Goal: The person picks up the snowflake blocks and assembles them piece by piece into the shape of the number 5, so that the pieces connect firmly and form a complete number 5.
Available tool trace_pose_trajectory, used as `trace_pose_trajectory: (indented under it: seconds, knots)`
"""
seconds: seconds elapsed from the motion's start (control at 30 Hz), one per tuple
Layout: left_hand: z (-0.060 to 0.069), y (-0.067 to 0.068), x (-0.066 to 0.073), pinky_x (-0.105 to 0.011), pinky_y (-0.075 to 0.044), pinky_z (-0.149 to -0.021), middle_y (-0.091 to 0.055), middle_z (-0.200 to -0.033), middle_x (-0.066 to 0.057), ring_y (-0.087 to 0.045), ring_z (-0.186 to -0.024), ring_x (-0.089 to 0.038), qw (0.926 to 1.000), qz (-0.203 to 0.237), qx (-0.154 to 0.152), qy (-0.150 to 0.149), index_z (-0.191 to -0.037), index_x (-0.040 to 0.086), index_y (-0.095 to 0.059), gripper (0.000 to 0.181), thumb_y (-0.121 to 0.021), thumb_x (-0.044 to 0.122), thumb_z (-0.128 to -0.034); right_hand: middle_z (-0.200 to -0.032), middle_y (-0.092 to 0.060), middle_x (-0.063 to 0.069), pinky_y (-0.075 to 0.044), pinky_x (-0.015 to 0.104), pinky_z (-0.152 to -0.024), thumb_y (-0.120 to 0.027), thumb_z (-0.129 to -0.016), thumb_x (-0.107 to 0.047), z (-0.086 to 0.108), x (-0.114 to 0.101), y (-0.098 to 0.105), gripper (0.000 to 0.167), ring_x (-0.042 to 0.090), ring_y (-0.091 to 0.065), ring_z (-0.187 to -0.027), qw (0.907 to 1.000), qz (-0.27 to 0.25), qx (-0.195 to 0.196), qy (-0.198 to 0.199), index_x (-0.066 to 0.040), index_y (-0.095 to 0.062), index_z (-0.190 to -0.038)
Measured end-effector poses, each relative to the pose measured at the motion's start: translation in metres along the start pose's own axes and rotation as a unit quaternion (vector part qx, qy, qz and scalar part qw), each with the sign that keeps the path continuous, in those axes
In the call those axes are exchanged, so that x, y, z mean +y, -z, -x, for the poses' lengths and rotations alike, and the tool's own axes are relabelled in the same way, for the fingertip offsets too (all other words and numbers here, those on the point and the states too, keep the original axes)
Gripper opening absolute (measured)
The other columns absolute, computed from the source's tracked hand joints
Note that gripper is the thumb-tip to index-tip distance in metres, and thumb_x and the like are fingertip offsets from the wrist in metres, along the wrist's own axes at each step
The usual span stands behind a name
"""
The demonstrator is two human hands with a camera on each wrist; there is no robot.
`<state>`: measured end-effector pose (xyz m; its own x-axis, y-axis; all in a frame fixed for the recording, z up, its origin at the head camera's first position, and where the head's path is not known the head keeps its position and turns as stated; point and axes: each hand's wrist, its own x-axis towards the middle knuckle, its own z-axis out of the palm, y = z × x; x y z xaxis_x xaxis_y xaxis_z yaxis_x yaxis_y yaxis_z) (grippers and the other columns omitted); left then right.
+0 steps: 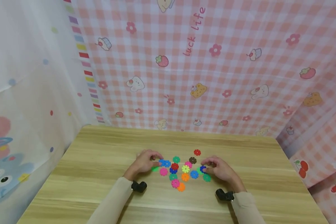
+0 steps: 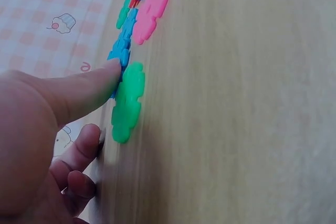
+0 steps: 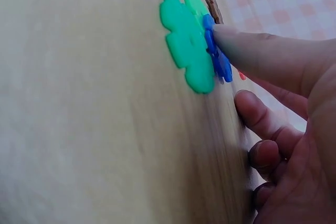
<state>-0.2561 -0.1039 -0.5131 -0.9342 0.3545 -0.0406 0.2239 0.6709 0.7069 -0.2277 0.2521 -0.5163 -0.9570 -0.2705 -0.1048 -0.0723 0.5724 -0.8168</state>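
Colorful notched plastic snowflake discs lie in a loose cluster on the wooden table. In the head view my left hand [image 1: 144,161] is at the cluster's left end, thumb and index finger at the edges of a blue disc [image 1: 162,162]. The left wrist view shows that thumb on the blue disc [image 2: 119,56], beside a green disc [image 2: 128,102]; the index fingertip is hidden there. At the right end my right hand [image 1: 219,168] pinches a dark blue disc [image 1: 203,169]. A green disc [image 3: 185,45] lies next to it in the right wrist view.
Between the hands lie more discs, among them a yellow disc [image 1: 185,169], an orange disc [image 1: 181,187] and a pink disc [image 1: 163,171]. A red disc [image 1: 197,152] lies farthest back. Behind the table [image 1: 114,140] hangs a pink checked cloth [image 1: 179,77].
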Motion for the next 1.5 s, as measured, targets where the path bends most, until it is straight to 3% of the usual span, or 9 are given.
trace_pose_trajectory:
  seconds: [0.47, 0.67, 0.97, 1.27, 1.5]
  knots:
    - [0.001, -0.002, 0.001, -0.041, -0.035, -0.087, -0.061, -0.093, 0.004, -0.051, -0.090, -0.014, 0.9993, 0.032, 0.017, 0.013, -0.096, 0.025, -0.072, 0.013, -0.077, 0.020, -0.0859, -0.102, -0.060, 0.006, -0.037, 0.040, -0.088, -0.076, -0.086, -0.012, 0.002, -0.004, -0.001, 0.013, 0.023, -0.048, -0.097, 0.9995, 0.016, 0.012, 0.025, -0.010, -0.072, -0.099]
    - [0.003, -0.004, -0.001, -0.051, -0.025, -0.098, -0.065, -0.088, 0.006, -0.056, -0.088, -0.014, 0.9979, 0.048, 0.044, -0.001, -0.097, 0.020, -0.071, 0.014, -0.077, 0.016, -0.0851, -0.099, -0.060, 0.005, -0.038, 0.039, -0.089, -0.076, -0.086, -0.012, 0.002, -0.003, -0.003, 0.011, 0.022, -0.049, -0.095, 0.9992, 0.022, 0.020, 0.026, -0.011, -0.071, -0.096]
    - [0.004, -0.005, -0.003, -0.032, -0.044, -0.074, -0.065, -0.087, 0.003, -0.054, -0.080, -0.016, 0.9922, 0.108, 0.060, 0.019, -0.097, 0.015, -0.069, 0.010, -0.071, 0.008, -0.0905, -0.089, -0.064, 0.004, -0.042, 0.028, -0.074, -0.072, -0.088, -0.005, 0.005, -0.001, -0.003, 0.010, 0.019, -0.051, -0.082, 0.9993, -0.003, 0.035, 0.009, -0.007, -0.068, -0.097]
    - [0.004, -0.008, -0.002, -0.029, -0.048, -0.072, -0.067, -0.086, 0.002, -0.058, -0.078, -0.014, 0.9820, 0.157, 0.104, 0.004, -0.097, 0.015, -0.072, 0.010, -0.073, 0.009, -0.0890, -0.087, -0.065, 0.006, -0.048, 0.025, -0.073, -0.067, -0.087, 0.001, 0.006, 0.003, -0.001, 0.011, 0.017, -0.056, -0.081, 0.9989, -0.011, 0.041, 0.018, -0.004, -0.067, -0.097]
    - [0.007, -0.006, 0.011, -0.029, -0.052, -0.071, -0.070, -0.087, 0.001, -0.063, -0.079, -0.015, 0.9808, 0.168, 0.097, -0.015, -0.099, 0.016, -0.072, 0.009, -0.072, 0.012, -0.0908, -0.086, -0.065, 0.009, -0.048, 0.023, -0.062, -0.066, -0.087, 0.005, 0.005, -0.005, 0.003, 0.012, 0.017, -0.056, -0.074, 0.9969, -0.043, 0.065, 0.004, -0.002, -0.067, -0.096]
